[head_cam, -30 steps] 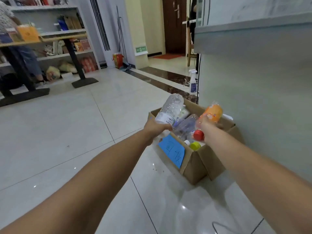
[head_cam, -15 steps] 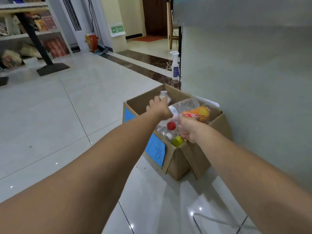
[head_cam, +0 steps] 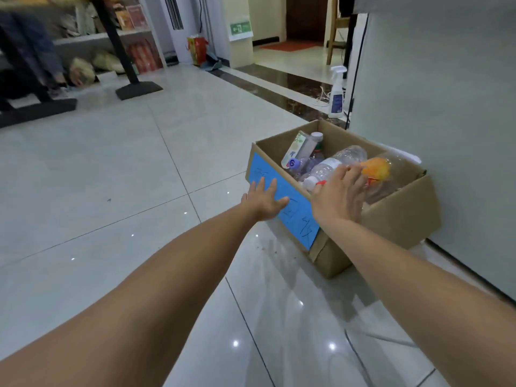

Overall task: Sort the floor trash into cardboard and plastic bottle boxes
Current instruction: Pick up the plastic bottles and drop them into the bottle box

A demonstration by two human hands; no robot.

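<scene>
1. Both hands are empty, with the fingers straight and spread apart.
2. The left hand [head_cam: 264, 203] is stretched out in front of the blue paper label [head_cam: 297, 216] on the long near side of the brown cardboard box [head_cam: 402, 213]. I cannot tell if the palm touches the label.
3. The right hand [head_cam: 337, 196] reaches over the near top edge of the same box, just right of the left hand.
4. Its fingertips [head_cam: 352, 171] reach a clear plastic bottle with a white cap [head_cam: 333, 164] and an orange plastic bottle [head_cam: 375, 167]. Both lie inside the box; contact is unclear.
5. Beyond the right hand, at the far left corner inside the box, a green-labelled clear bottle with a white cap [head_cam: 303, 146] leans on other bottles.
6. The box sits on the glossy pale tiled floor [head_cam: 117, 169], with its right end just beside the pale grey wall [head_cam: 446, 121] to the right of the right hand.
7. Left of the left hand, the floor spreads wide as far as the black table feet [head_cam: 139, 89].
8. A white spray bottle [head_cam: 337, 92] stands well beyond the hands, at the wall's far edge.
</scene>
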